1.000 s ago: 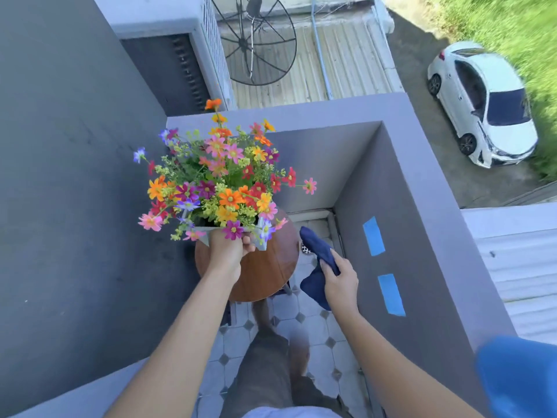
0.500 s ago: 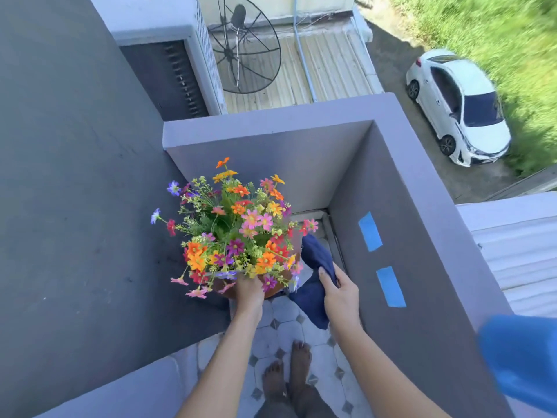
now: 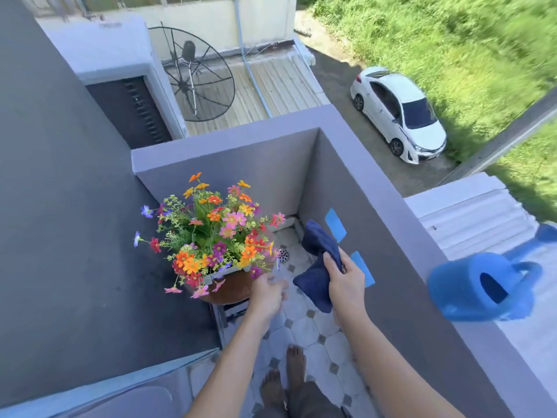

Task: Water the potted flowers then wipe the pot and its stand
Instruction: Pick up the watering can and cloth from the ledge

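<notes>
My bare feet on the tiled floor. Left hand loosely curled, blurred, just beside the pot on its round stand, gripping nothing. Right hand pinches the dark blue cloth. Flowers crowd above; blue watering can sits on the ledge.

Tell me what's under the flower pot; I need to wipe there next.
A round brown stand shows beneath the flower pot; the blooms cover most of both, and its legs are hardly visible.
</notes>
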